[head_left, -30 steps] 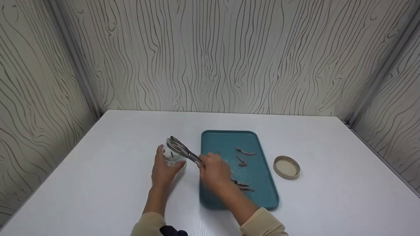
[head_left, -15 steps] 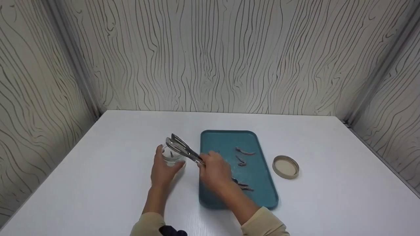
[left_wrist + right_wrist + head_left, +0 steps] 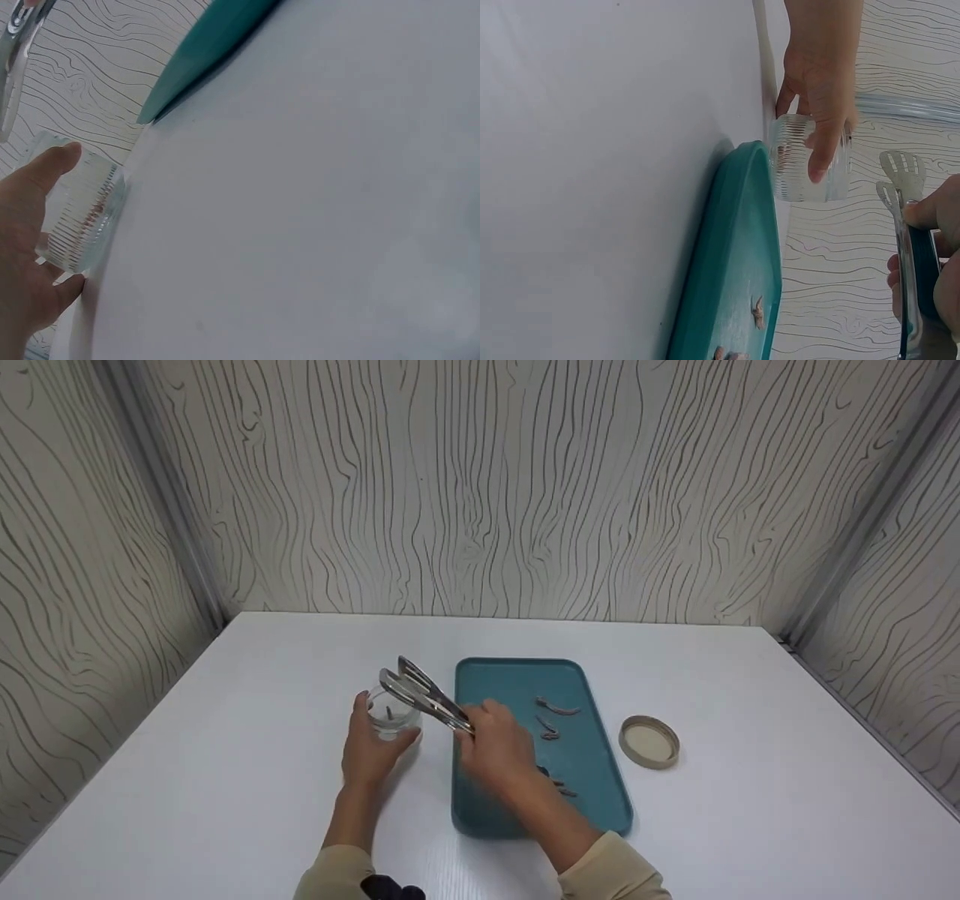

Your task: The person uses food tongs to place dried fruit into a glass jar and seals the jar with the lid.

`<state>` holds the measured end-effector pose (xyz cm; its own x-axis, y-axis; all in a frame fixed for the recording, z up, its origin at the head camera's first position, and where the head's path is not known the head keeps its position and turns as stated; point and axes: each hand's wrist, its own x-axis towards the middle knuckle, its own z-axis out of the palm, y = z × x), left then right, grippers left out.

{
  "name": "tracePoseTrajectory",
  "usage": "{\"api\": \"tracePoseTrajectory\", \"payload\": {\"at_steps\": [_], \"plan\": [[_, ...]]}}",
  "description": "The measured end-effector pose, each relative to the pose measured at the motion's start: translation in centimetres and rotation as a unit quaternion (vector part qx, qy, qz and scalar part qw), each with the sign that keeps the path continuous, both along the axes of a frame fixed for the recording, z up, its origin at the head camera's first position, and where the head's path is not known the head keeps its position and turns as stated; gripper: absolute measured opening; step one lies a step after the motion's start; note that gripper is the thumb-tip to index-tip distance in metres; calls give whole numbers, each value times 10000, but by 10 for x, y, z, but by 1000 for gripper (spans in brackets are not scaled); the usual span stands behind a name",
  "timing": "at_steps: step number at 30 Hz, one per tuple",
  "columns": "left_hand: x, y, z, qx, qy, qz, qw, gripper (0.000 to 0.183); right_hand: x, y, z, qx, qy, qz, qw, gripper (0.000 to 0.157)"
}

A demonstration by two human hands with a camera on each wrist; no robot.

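My left hand [image 3: 367,754] grips a clear glass jar [image 3: 386,724] that stands on the table, thumb on one side and fingers on the other. Inside the jar, a small dark brown piece [image 3: 389,712] lies near the bottom; ribs run round the glass [image 3: 82,217] in the left wrist view. With my right hand [image 3: 495,746] I hold metal tongs [image 3: 415,697], their slotted heads spread apart above the jar's right rim. Nothing shows between the tong heads [image 3: 904,176] in the right wrist view.
A teal tray [image 3: 517,675] lies right of the jar, partly under my right forearm. Several thin brown dried strips rest on it, among them a curved strip [image 3: 557,708] and a curled one [image 3: 549,729]. Farther right lies a round beige lid [image 3: 649,742].
The tongs have risen slightly and shifted right, away from the jar's mouth, and their heads have spread wider. My left hand keeps its hold on the jar.
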<state>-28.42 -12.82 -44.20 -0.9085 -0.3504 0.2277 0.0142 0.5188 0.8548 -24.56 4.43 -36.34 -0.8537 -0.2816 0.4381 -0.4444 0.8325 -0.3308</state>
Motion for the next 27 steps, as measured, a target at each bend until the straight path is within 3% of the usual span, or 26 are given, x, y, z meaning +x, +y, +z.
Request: {"api": "tracePoseTrajectory", "payload": {"at_steps": [17,27], "plan": [[1,1,-1,84,-187,21,9998,92,-1,15,24,-44,376,8,9993,30],[1,2,0,20,64,10,10000,90,-2,33,33,-147,337,-154,9992,34]]}}
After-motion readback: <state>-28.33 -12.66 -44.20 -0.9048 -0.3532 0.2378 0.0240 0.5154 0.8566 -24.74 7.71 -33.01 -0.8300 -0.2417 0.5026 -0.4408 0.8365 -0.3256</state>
